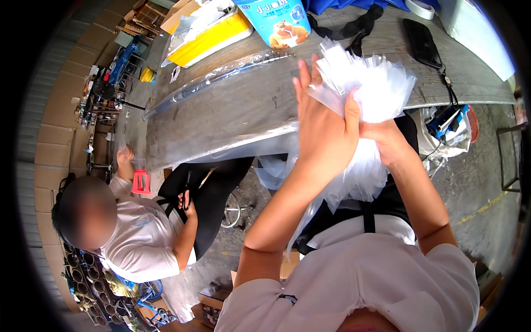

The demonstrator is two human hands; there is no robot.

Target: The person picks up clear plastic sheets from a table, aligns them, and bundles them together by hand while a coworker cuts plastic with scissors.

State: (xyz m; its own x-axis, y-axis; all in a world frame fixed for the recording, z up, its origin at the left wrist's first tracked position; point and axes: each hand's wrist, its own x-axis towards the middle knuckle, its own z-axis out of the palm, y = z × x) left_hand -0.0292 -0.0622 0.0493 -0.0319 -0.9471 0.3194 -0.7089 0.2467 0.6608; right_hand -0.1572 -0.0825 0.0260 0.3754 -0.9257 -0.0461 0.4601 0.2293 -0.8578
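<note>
A thick bundle of clear plastic film pieces (368,83) is gathered in front of me, its ends fanned out above and below my hands. My right hand (384,135) is closed round its narrow middle, with most of the fingers hidden. Against the bundle's left side lies my left hand (327,119), fingers stretched out and thumb raised along the film. Loose clear film (271,169) hangs at the table edge, left of my forearm.
On the grey table (238,105) are a yellow box (213,41), a blue bag (276,25), a black phone (421,43), a black strap (351,27) and a tape roll (420,8). A co-worker (146,238) sits at left holding dark scissors (187,191).
</note>
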